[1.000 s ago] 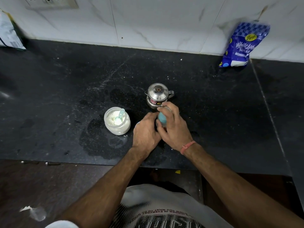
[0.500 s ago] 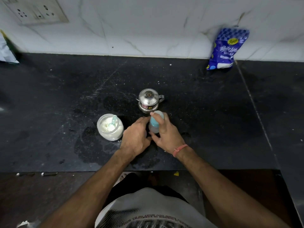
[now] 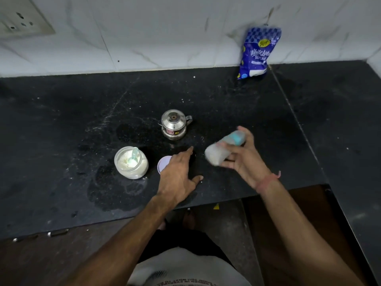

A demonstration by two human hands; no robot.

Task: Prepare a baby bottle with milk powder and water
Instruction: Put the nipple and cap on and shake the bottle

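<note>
Right hand (image 3: 244,159) grips the baby bottle (image 3: 223,148) above the black counter (image 3: 268,124), fingers curled round its body, thumb side on the far edge; bottle tilted nearly flat, teal collar and cap end (image 3: 237,138) pointing up and away to the right, base end toward the left, whitish cloudy contents inside; bottle motion-blurred, so the fill level cannot be told; orange-pink band (image 3: 268,180) on the right wrist; left hand (image 3: 179,172) holds nothing, fingers straight and spread, palm down low over the counter, index pointing toward the steel pot, whether the fingertips touch the counter cannot be told; just left of it, partly under the knuckles, a pale round lid (image 3: 164,163) lies flat on the counter; further left an open glass jar (image 3: 131,163) of white milk powder stands upright with a teal scoop (image 3: 133,155) stuck in the powder; small steel lidded pot (image 3: 174,124) with a side handle stands beyond the left hand, apart from both hands and the bottle; blue sugar packet (image 3: 258,52) leans against the white tiled wall (image 3: 165,34) at the back right, well apart from everything else; wall socket plate (image 3: 22,19) at top left; wet smears and powder specks on the counter near the jar.
</note>
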